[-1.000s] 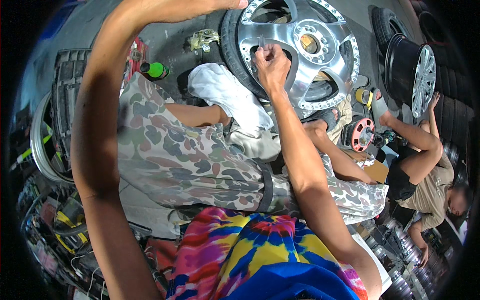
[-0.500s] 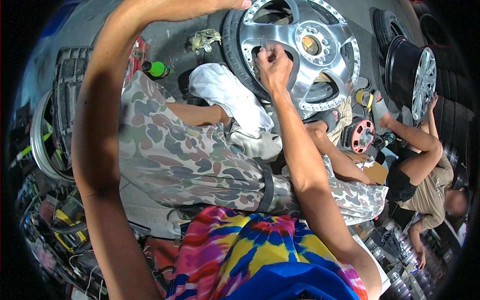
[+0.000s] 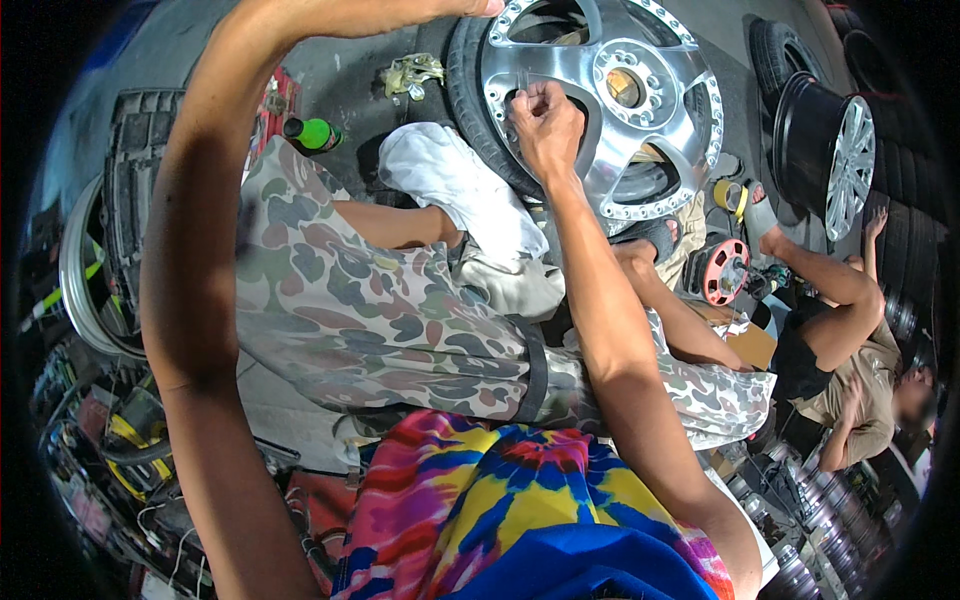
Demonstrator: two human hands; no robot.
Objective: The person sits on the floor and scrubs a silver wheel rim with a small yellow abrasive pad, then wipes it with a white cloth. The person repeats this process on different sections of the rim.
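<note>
A polished silver wheel rim (image 3: 568, 68) with wide spokes and a ring of small bolt holes lies face up, resting on a black tyre (image 3: 464, 95). My right hand (image 3: 548, 130) is over its left side, by a spoke opening. Thumb and fingers are pinched together at the bolt-hole edge; a thin, pale sliver shows at the fingertips, too small to name. My left hand (image 3: 415, 14) reaches along the top edge of the picture, one tip against the rim's outer lip. Its other fingers are cut off from view.
A green-capped bottle (image 3: 315, 134), crumpled wrapping (image 3: 411, 75) and white cloth (image 3: 450, 180) lie left of the rim. To the right are a red-faced reel (image 3: 722, 272), yellow tape roll (image 3: 731, 200) and upright wheel (image 3: 825, 150). Another person (image 3: 850, 385) sits at far right.
My right hand stays at nearly the same spot on the rim, with only a slight shift. The other person's hand has come off the upright wheel, and their lower arm has folded in.
</note>
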